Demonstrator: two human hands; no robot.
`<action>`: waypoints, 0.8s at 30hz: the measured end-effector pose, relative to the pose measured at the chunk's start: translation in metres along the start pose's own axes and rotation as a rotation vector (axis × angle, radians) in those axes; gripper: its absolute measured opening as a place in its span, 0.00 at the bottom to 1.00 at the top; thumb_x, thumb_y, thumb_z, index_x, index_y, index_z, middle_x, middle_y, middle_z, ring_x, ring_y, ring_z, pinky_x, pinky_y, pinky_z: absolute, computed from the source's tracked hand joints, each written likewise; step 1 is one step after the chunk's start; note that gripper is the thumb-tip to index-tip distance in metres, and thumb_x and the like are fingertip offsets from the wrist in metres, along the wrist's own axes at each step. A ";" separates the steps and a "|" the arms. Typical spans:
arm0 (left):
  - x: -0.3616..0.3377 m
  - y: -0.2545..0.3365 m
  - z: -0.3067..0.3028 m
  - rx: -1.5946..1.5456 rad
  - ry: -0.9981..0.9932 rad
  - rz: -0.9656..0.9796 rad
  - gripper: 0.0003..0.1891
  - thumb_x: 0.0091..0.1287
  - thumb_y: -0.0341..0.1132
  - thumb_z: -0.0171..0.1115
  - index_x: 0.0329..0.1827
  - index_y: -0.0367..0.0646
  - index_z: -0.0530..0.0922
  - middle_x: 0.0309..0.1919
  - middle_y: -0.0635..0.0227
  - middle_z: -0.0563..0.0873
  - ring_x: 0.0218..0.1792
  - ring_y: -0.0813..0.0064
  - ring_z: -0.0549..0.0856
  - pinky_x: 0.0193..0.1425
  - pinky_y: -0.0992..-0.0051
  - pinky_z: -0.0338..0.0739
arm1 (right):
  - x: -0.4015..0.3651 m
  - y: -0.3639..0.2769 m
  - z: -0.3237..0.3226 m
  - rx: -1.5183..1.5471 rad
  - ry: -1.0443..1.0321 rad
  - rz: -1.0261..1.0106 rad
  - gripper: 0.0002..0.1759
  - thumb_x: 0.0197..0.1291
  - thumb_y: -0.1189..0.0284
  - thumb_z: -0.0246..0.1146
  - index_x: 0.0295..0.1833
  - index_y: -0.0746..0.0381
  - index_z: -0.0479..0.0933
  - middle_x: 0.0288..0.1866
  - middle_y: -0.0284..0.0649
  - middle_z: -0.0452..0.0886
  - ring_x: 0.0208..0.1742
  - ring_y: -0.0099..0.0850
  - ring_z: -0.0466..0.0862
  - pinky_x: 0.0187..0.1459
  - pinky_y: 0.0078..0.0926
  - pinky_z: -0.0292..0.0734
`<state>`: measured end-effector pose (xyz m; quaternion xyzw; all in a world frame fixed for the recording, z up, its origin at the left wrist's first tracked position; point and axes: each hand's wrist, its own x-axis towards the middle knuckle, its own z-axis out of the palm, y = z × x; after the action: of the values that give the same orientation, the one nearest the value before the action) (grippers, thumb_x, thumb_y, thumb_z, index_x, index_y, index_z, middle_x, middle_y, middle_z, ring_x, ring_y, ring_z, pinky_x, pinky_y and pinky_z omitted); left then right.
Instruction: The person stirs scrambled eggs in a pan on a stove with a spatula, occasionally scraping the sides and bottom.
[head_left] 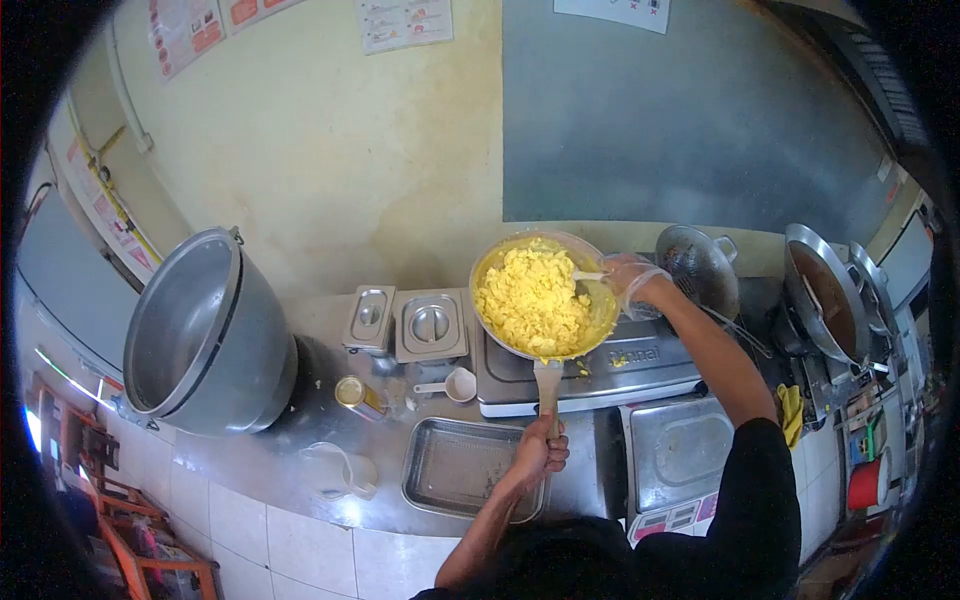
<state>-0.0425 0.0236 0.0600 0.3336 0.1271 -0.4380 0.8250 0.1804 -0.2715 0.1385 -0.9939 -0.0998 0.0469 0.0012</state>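
Observation:
A wide frying pan [603, 310] sits over the gas stove, heaped with yellow scrambled eggs [533, 298]. My left hand [541, 450] is wrapped round the pan's handle [548, 388], which points toward me. At the pan's right rim, my right hand [632, 278], in a clear plastic glove, grips a pale spatula [590, 275] whose far end is among the eggs. A few yellow bits have fallen on the stove top [650, 372] by the pan.
Left of the stove are lidded steel containers [430, 325], a small white measuring cup [460, 385], a can [358, 396], a clear jug [338, 470] and a huge pot [215, 330]. A metal tray [465, 465] lies in front. Woks [700, 268] stand right.

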 end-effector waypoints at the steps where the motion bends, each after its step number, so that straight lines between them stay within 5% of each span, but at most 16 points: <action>1: -0.001 0.004 -0.001 0.026 0.010 0.001 0.22 0.74 0.60 0.45 0.40 0.49 0.65 0.21 0.80 0.61 0.17 0.88 0.58 0.18 0.84 0.51 | 0.012 -0.003 0.003 -0.001 0.015 -0.026 0.17 0.62 0.61 0.59 0.51 0.60 0.77 0.48 0.51 0.81 0.52 0.49 0.81 0.52 0.45 0.76; 5: -0.003 0.008 -0.005 0.084 0.024 0.006 0.22 0.74 0.59 0.43 0.40 0.48 0.65 0.21 0.80 0.61 0.17 0.87 0.58 0.18 0.83 0.51 | 0.031 -0.029 -0.004 -0.062 0.111 -0.208 0.18 0.65 0.57 0.58 0.50 0.60 0.77 0.45 0.51 0.82 0.50 0.49 0.82 0.51 0.45 0.77; 8: -0.004 0.012 -0.006 0.083 0.038 -0.003 0.21 0.75 0.58 0.42 0.40 0.48 0.65 0.21 0.80 0.61 0.17 0.87 0.58 0.18 0.83 0.51 | 0.038 -0.044 -0.010 -0.152 -0.045 -0.291 0.17 0.65 0.58 0.57 0.50 0.59 0.76 0.42 0.49 0.83 0.48 0.47 0.83 0.47 0.46 0.79; 11: -0.002 0.011 -0.007 0.062 0.017 -0.002 0.21 0.75 0.58 0.42 0.41 0.48 0.65 0.21 0.80 0.61 0.17 0.87 0.57 0.18 0.83 0.50 | 0.022 -0.050 -0.015 -0.311 -0.062 -0.440 0.14 0.66 0.62 0.55 0.50 0.58 0.76 0.37 0.48 0.83 0.44 0.44 0.84 0.40 0.45 0.81; 14: -0.007 0.008 -0.005 0.046 0.016 0.007 0.21 0.75 0.58 0.43 0.41 0.48 0.66 0.21 0.81 0.60 0.17 0.88 0.57 0.18 0.83 0.50 | -0.015 -0.043 -0.036 -0.382 0.135 -0.609 0.09 0.63 0.71 0.56 0.47 0.60 0.76 0.38 0.44 0.81 0.40 0.41 0.84 0.37 0.35 0.83; 20: -0.009 0.011 -0.001 -0.006 0.010 0.013 0.19 0.75 0.56 0.44 0.41 0.49 0.68 0.20 0.83 0.59 0.17 0.89 0.57 0.17 0.83 0.48 | -0.091 -0.052 -0.090 -0.588 0.273 -0.556 0.05 0.63 0.72 0.55 0.42 0.60 0.73 0.34 0.43 0.80 0.36 0.39 0.84 0.33 0.32 0.83; 23: -0.004 0.007 -0.004 -0.035 0.001 0.024 0.19 0.75 0.55 0.44 0.40 0.49 0.68 0.19 0.84 0.59 0.16 0.89 0.56 0.17 0.83 0.47 | -0.101 -0.048 -0.068 -0.659 0.196 -0.577 0.05 0.62 0.72 0.56 0.40 0.61 0.72 0.32 0.43 0.80 0.33 0.40 0.84 0.32 0.34 0.82; 24: -0.003 0.005 -0.005 -0.031 -0.005 0.031 0.19 0.75 0.55 0.44 0.40 0.49 0.68 0.19 0.84 0.59 0.16 0.89 0.56 0.17 0.83 0.47 | -0.100 -0.052 -0.061 -0.478 0.118 -0.579 0.07 0.61 0.70 0.56 0.39 0.63 0.72 0.29 0.44 0.80 0.32 0.42 0.84 0.30 0.37 0.82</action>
<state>-0.0395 0.0310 0.0600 0.3216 0.1265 -0.4239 0.8372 0.0785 -0.2399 0.2092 -0.8978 -0.3844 -0.0375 -0.2117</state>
